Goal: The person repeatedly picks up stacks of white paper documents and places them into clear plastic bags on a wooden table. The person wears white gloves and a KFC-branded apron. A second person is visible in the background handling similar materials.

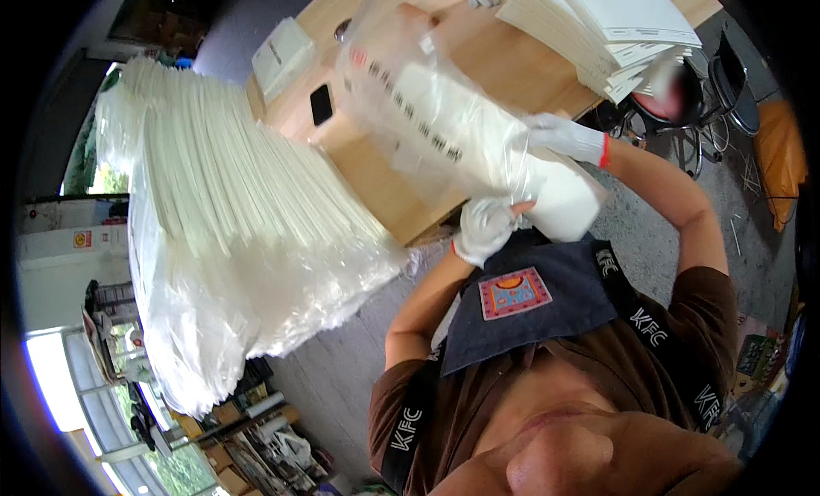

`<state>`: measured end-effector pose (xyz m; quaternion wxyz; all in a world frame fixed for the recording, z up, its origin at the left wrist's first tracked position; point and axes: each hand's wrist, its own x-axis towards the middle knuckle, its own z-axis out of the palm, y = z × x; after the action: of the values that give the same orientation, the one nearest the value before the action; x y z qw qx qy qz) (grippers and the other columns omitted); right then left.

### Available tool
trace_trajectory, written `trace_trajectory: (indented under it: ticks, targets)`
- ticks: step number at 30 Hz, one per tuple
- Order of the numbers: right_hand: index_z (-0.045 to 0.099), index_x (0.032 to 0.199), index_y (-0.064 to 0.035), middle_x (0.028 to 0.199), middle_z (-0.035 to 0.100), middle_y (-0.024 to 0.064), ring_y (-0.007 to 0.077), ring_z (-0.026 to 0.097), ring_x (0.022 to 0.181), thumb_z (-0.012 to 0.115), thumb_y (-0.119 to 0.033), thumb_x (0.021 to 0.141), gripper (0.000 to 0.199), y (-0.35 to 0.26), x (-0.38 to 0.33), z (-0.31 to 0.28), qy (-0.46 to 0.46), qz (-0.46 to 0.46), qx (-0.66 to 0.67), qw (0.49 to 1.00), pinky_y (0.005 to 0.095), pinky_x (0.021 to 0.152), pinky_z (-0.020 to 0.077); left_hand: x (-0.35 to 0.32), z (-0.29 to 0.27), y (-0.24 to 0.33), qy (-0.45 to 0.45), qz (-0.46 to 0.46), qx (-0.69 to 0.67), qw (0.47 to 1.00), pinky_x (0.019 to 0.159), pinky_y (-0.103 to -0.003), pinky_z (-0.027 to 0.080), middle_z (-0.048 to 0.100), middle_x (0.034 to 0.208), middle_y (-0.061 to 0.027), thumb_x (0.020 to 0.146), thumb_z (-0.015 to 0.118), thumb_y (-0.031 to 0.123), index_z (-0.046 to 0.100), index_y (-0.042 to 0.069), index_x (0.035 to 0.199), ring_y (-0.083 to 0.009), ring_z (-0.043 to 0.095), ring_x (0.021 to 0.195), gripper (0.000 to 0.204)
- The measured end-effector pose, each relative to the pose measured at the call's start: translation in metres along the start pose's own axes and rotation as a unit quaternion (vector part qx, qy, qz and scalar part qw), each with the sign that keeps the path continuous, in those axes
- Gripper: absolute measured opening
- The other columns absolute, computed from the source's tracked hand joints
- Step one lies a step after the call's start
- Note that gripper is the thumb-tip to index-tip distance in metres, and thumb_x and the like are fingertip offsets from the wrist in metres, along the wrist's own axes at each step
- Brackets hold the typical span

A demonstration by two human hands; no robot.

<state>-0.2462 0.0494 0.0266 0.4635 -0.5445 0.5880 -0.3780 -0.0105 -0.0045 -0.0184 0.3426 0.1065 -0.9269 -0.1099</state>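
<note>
Both of my hands wear white gloves and hold a clear plastic bag (427, 111) with dark printed marks and a white folded item inside. My left hand (485, 228) grips the bag's near end, by the white item's lower edge. My right hand (562, 137) holds the bag's right side a little higher. The bag slants up and away over the wooden table (512, 64), just in front of my dark apron.
A tall, leaning stack of bagged white items (239, 214) fills the table's left side. A pile of white sheets (598, 26) lies at the far right. A black phone (321, 103) and a white box (282, 56) lie beyond. Stools (692, 111) stand on the right.
</note>
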Motion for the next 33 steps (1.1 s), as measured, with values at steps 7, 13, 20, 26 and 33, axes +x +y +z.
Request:
trace_trajectory:
  ticks: [7,13,20,26,33]
  targets:
    - [0.062,0.104,-0.0062,0.108,0.061,0.0146,0.0276,0.056,0.101,0.059,-0.032,0.08,0.035,0.014,0.041,0.049,0.16,-0.191,-0.392,0.886,0.0386,0.088,0.0437,0.101,-0.003,0.029,-0.03,-0.019,-0.061,0.998,0.058,-0.035,0.048,0.063,0.085,-0.0093,0.074,0.059,0.007,0.06,0.014,0.097,-0.0276,0.06,0.067,0.023]
    - [0.05,0.121,-0.0067,0.129,0.045,0.0181,0.0378,0.041,0.121,0.072,-0.026,0.068,0.06,0.047,-0.01,0.093,0.146,-0.167,-0.351,0.91,0.0477,0.101,0.032,0.042,0.018,-0.033,-0.079,-0.285,-0.176,0.939,0.068,-0.039,0.05,0.066,0.088,-0.0104,0.081,0.056,0.008,0.056,0.009,0.094,-0.0303,0.064,0.077,0.014]
    - [0.048,0.116,-0.0045,0.077,0.065,0.0129,0.0307,0.065,0.071,0.056,-0.028,0.082,0.043,0.071,0.015,0.052,0.188,0.117,-0.509,0.832,0.043,0.055,0.05,-0.04,0.012,-0.026,-0.016,-0.16,0.078,0.984,0.062,-0.039,0.047,0.058,0.078,-0.009,0.074,0.062,0.01,0.058,0.01,0.087,-0.0285,0.059,0.073,0.014]
    - [0.054,0.085,-0.0047,0.058,0.061,0.012,0.0286,0.063,0.052,0.05,-0.022,0.082,0.018,0.063,-0.027,0.064,0.126,0.057,-0.558,0.818,0.0412,0.042,0.0471,-0.101,-0.038,-0.039,-0.014,-0.332,0.155,0.93,0.056,-0.042,0.046,0.054,0.075,-0.0094,0.073,0.06,0.011,0.049,0.01,0.076,-0.0302,0.056,0.067,0.011]
    - [0.059,0.078,-0.0058,0.057,0.06,0.0117,0.0284,0.062,0.049,0.049,-0.025,0.083,0.022,0.047,-0.12,0.091,0.026,0.138,-0.492,0.859,0.0391,0.039,0.0455,-0.148,-0.064,0.027,-0.087,-0.277,-0.01,0.957,0.051,-0.036,0.045,0.055,0.074,-0.0059,0.062,0.069,0.009,0.055,0.013,0.075,-0.026,0.056,0.062,0.019]
